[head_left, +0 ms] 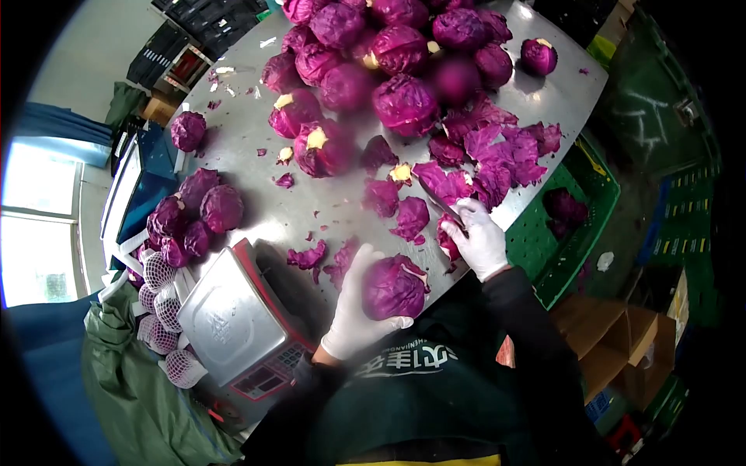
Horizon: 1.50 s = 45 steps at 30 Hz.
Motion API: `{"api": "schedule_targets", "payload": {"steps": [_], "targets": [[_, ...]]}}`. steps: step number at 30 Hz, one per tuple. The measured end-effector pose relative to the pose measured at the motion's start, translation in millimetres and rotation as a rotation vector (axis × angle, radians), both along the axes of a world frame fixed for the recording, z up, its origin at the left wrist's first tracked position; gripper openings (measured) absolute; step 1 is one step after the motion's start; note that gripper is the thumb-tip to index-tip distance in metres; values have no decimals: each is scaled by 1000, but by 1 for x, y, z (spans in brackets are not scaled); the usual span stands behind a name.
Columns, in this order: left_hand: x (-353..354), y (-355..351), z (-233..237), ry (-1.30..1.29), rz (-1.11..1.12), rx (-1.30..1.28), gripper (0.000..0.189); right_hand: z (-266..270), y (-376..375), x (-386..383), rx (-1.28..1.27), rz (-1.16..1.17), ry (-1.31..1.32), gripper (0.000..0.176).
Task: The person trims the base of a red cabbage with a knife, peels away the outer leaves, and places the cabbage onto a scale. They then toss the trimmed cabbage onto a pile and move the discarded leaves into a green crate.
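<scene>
My left hand, in a white glove, cups a red cabbage from its left side and underneath, close to the table's near edge. In my right hand, also gloved in white, is a knife, its blade slanting away to the upper left over the loose leaves. A piece of cabbage leaf shows beside the right fingers. Peeled outer leaves lie heaped just beyond that hand. A cut stem end rests near the blade tip.
Many red cabbages are piled on the metal table. A weighing scale stands at left, near net-wrapped cabbages. On the right are a green crate holding leaves and a cardboard box.
</scene>
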<state>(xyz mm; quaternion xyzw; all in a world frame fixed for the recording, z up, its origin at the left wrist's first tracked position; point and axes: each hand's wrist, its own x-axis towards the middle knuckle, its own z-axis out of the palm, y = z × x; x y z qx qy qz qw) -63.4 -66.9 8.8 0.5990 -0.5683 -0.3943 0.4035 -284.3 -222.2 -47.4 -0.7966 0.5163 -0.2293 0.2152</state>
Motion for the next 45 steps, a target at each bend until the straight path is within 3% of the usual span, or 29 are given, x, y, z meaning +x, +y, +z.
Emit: {"api": "schedule_targets", "payload": {"steps": [1,3,4,5,7,8,11,12,15,16,19,21,22,23,25,26,27,29,30,32,35,36,38,40,42,43,44,45], "targets": [[1,-2,1,-31,8,-22,122,19,-2,1,-36,20,49,50],[1,-5,-1,-203,4,-29,118,43,6,11,136,142,-246,62],[1,-9,-3,-287,-7,-35,116,55,12,16,547,226,-352,59],[2,-11,-7,-331,-40,-42,114,63,18,22,686,361,-437,59],[4,-16,-13,-415,-105,-58,110,46,30,28,486,581,-427,55],[5,-18,-10,-399,-137,-27,108,21,37,30,501,581,-478,51],[10,-17,-19,-348,-166,9,108,11,42,26,512,560,-486,49],[12,-19,-21,-356,-191,-1,113,10,45,27,334,582,-363,43],[15,-23,-21,-367,-243,-25,119,15,47,26,87,579,-93,37],[16,-25,-19,-295,-277,-6,125,10,44,31,-76,554,-200,30],[14,-24,-18,-289,-260,18,126,5,29,34,26,212,-371,25],[17,-21,-17,-332,-263,39,127,-4,2,21,579,-231,-611,21],[18,-20,-16,-361,-259,38,127,4,-8,15,522,-210,-474,19],[18,-19,-15,-389,-253,35,126,16,-8,7,666,-219,-280,17],[13,-13,-16,-474,-171,33,122,4,18,9,668,-8,-459,15],[9,-9,-17,-516,-132,31,120,-2,27,14,743,132,-545,23],[6,-7,-18,-483,-86,17,117,23,35,23,734,196,-460,43],[-3,0,-21,-424,11,-8,110,15,46,34,748,366,-443,58],[-8,1,-23,-348,105,15,99,16,47,38,740,379,-378,63],[-6,-3,-25,-332,46,-9,91,24,45,42,719,382,-260,68],[-14,-8,-12,-374,-17,-65,83,25,38,37,599,452,-223,67],[-15,-8,-12,-405,-42,-81,83,24,35,37,620,492,-234,59],[-13,-9,-11,-458,-94,-104,88,20,37,37,672,432,-306,52],[-15,-10,-11,-322,-35,-80,93,17,44,43,804,275,-489,43],[-15,-7,-17,-171,33,-37,99,24,41,45,644,283,-336,39],[-12,-5,-17,-237,-8,-27,104,28,41,45,564,286,-260,39],[-9,-5,-16,-302,-50,-18,111,-9,48,47,777,108,-477,28],[-7,-5,-16,-366,-91,-10,117,-16,44,46,809,132,-558,18]]}}
